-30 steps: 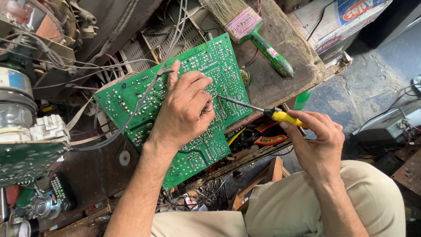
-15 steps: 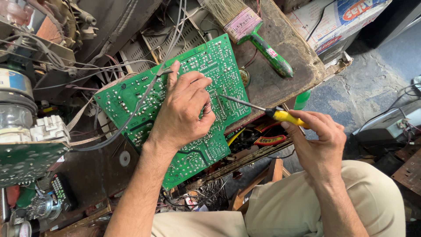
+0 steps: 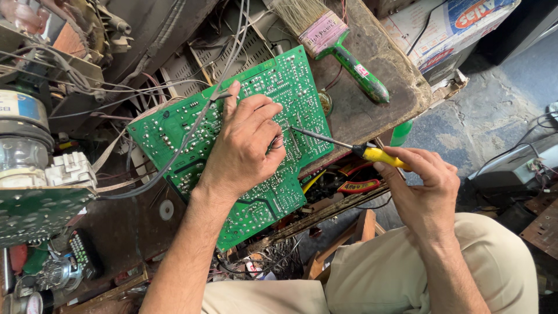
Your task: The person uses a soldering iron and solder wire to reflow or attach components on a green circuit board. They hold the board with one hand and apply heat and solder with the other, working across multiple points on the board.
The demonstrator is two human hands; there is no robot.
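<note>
Head view: green circuit board (image 3: 174, 131) pressed flat by left hand (image 3: 247, 145); yellow-handled soldering iron (image 3: 349, 146) clamped in right hand (image 3: 421, 186) (at 3 o'clock), tip touching board; green-handled brush (image 3: 331, 40) at 1 o'clock.

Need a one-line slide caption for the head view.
Left hand steadies a green circuit board while right hand brings a yellow-handled soldering iron to it.

Green-handled paintbrush (image 3: 337, 43) lying on worn wooden worktop (image 3: 372, 116), upper centre; cardboard box (image 3: 447, 29) upper right; keypad remote (image 3: 78, 256) lower left; tangled wires (image 3: 116, 93) upper left.
</note>
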